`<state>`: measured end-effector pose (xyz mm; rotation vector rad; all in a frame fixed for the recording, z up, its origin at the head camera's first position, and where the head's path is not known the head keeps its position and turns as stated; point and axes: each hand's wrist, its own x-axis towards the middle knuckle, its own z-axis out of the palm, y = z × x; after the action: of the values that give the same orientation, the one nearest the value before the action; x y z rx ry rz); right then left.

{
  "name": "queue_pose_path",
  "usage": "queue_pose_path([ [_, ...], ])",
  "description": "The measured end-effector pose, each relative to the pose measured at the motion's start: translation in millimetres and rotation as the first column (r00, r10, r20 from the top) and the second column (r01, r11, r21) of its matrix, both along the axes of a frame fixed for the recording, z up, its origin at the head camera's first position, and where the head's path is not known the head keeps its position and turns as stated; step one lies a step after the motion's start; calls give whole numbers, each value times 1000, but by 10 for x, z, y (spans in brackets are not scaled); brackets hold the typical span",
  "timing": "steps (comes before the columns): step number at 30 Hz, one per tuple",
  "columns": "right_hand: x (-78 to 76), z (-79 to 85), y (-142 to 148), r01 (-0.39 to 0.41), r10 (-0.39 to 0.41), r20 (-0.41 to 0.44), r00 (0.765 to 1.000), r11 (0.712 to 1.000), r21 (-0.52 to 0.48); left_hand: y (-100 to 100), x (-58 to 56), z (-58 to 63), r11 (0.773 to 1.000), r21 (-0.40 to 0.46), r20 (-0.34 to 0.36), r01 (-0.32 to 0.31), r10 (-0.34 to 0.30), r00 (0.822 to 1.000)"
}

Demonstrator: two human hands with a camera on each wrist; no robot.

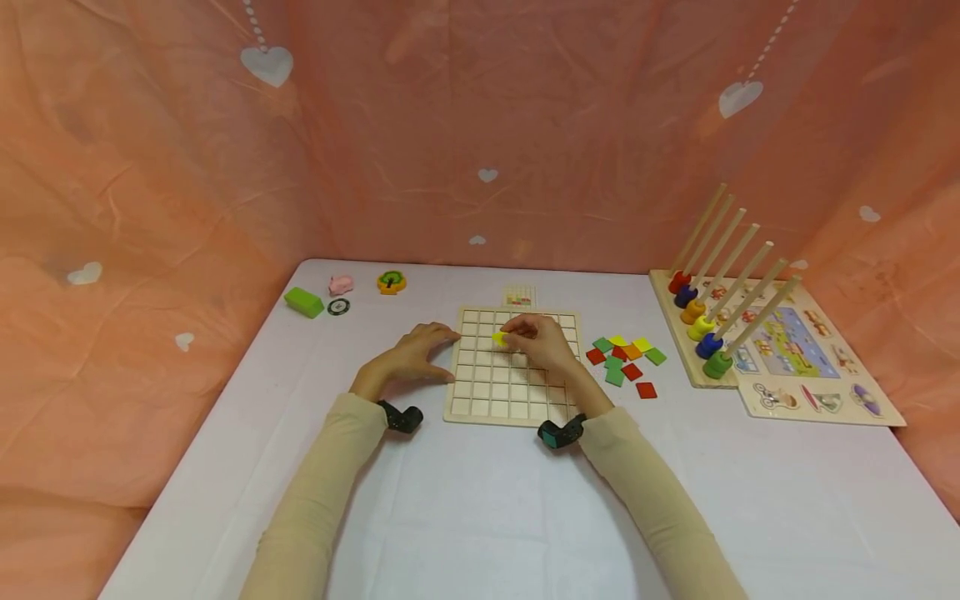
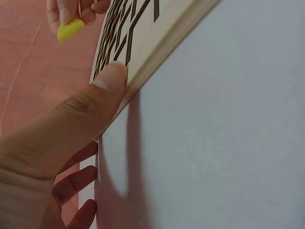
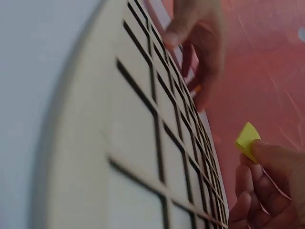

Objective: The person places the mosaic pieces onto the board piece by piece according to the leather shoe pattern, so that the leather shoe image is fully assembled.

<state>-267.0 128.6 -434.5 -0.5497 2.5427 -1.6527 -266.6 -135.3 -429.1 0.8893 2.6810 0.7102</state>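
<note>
1. Head view: the white tabletop (image 1: 480, 508) gives wide room from the 6 o'clock edge of the gridded board (image 1: 481, 391) to the bottom of the view; loose coloured tiles (image 1: 632, 372) lie just beyond its 3 o'clock edge, a peg stand (image 1: 702, 327) farther out toward 2 o'clock.
2. The left hand (image 1: 409, 354) sits at the board's 9 o'clock edge, grip spread.
3. The right hand (image 1: 547, 343) has its grip pinching a yellow tile (image 1: 498, 339), raised over the board, 11 o'clock of centre.
4. The tile tilts, its free end toward 9 o'clock; fingers cover part, so its long axis is hard to judge.
</note>
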Motion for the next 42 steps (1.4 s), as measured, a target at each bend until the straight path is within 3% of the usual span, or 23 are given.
queue_pose_path([
  [4,39,-51,-159,-41,43,-39,998,998,52,-10,8,0,1000,-1,-9,4,-4,1000],
  [9,65,-129,-249,-27,31,-56,998,997,77,-8,10,-3,1000,0,-4,0,0,1000],
  [14,55,-183,-274,-12,34,-151,988,990,144,-11,6,-5,1000,-4,-2,-3,3,1000],
  [19,42,-190,-291,-42,88,-221,971,978,205,-12,7,5,1000,-4,3,-4,4,1000],
  [29,90,-128,-279,-53,103,-201,974,969,241,-24,-7,-10,1000,-7,2,-5,5,1000],
  [36,52,-42,-59,-44,107,-272,956,972,230,-3,-23,-25,1000,-3,8,-5,5,1000],
  [42,13,63,364,49,16,-322,946,980,195,-8,-20,-33,1000,-16,5,-6,6,1000],
])
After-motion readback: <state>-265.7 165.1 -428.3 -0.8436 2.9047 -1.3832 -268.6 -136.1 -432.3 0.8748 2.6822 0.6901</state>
